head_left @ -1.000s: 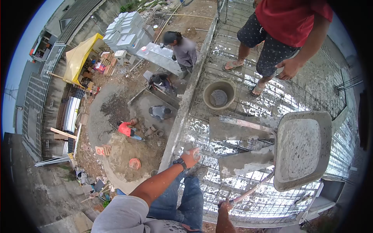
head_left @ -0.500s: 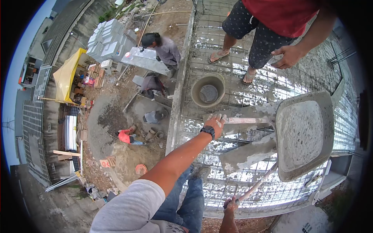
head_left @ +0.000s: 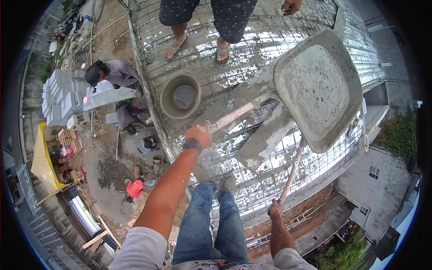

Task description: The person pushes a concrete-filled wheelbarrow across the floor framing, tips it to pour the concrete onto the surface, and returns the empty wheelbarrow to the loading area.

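Note:
A wheelbarrow [head_left: 315, 92] with wet grey concrete in its tray stands on the wire-mesh deck, its two handles pointing back toward me. My left hand [head_left: 198, 135], with a dark watch at the wrist, is closed round the end of the left handle [head_left: 238, 113]. Lower down, my right hand [head_left: 276, 208] grips the other handle [head_left: 292, 173]. Boards [head_left: 265, 137] smeared with cement lie on the mesh under and beside the handles. Just beyond my left hand sits a round bucket [head_left: 168, 96] with some grey material at its bottom.
A person in sandals [head_left: 222, 49] stands on the mesh beyond the bucket. The deck's raised edge [head_left: 150, 96] runs along the left, with several people working on the ground far below. Another deck edge [head_left: 265, 216] passes under my right arm, above a ladder [head_left: 297, 220].
My left hand has gone from open in the air to holding the left handle. The view has turned, the wheelbarrow now sits higher in the picture, and the bucket and person appear further left.

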`<action>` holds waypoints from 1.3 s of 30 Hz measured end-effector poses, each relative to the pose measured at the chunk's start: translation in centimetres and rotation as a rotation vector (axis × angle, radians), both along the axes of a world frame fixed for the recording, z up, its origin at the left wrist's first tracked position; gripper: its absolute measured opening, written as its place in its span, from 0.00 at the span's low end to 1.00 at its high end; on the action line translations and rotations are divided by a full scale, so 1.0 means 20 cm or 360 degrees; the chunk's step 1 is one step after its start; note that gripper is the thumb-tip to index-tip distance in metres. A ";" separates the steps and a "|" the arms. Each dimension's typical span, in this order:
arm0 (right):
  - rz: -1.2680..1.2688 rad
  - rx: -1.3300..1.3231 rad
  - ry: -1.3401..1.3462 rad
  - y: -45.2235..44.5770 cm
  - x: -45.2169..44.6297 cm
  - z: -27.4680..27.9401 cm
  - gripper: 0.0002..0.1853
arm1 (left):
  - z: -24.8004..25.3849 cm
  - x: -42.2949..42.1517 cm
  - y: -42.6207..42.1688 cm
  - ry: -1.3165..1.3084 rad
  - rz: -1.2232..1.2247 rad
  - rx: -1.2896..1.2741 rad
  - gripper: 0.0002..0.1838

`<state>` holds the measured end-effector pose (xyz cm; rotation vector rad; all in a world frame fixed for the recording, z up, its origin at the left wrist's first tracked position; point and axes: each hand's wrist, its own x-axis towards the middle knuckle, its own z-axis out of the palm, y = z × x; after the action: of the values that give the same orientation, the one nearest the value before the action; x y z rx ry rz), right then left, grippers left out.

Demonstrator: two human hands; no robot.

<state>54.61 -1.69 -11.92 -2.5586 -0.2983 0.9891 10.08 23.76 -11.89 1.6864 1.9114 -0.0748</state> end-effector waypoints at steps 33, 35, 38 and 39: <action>0.0028 -0.0111 0.0133 -0.12 0.12 -0.21 0.24 | -0.13 0.04 -0.12 -0.0021 0.0496 0.0424 0.19; 0.0023 -0.0129 0.0125 -0.11 0.09 -0.19 0.25 | -0.15 0.04 -0.12 -0.0005 0.0490 0.0433 0.19; -0.0011 -0.0144 0.0125 -0.10 0.07 -0.17 0.24 | -0.14 0.05 -0.11 0.0042 0.0435 0.0410 0.16; 0.0010 -0.0023 0.0126 -0.11 0.09 -0.19 0.23 | -0.09 0.05 -0.11 0.0014 0.0468 0.0320 0.15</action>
<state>56.34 -3.93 -15.64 -2.5254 -0.2781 1.0951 11.02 21.65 -13.68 1.5084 2.2134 0.2320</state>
